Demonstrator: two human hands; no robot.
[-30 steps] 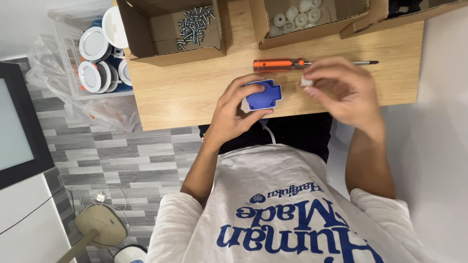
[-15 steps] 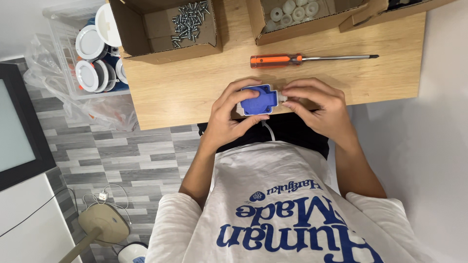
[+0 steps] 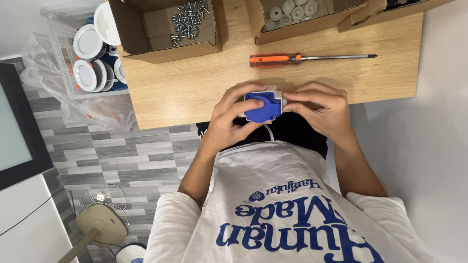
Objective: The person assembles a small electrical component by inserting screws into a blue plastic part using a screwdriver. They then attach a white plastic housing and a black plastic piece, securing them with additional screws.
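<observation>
A small blue plastic housing with a white backing [image 3: 263,107] sits between both hands at the near edge of the pale wooden tabletop [image 3: 195,83]. The left hand [image 3: 229,119] wraps it from the side and beneath, fingers curled closed around its left edge and thumb under its lower edge. The right hand [image 3: 319,109] presses in from the other side, its fingertips [image 3: 288,97] pinched shut against the housing's right edge. A thin white cable [image 3: 269,132] trails from under the housing toward the person's lap.

Just beyond the hands, an orange-handled screwdriver with a long steel shaft [image 3: 302,59] lies flat across the tabletop, apart from both hands. Farther back stand two open cardboard boxes: one holding a heap of silver screws [image 3: 187,22], the other holding white round washers [image 3: 292,9]. Off the tabletop's left end, a clear plastic crate [image 3: 66,48] holds round white light fittings [image 3: 87,43]. Nothing lies between the hands and the screwdriver.
</observation>
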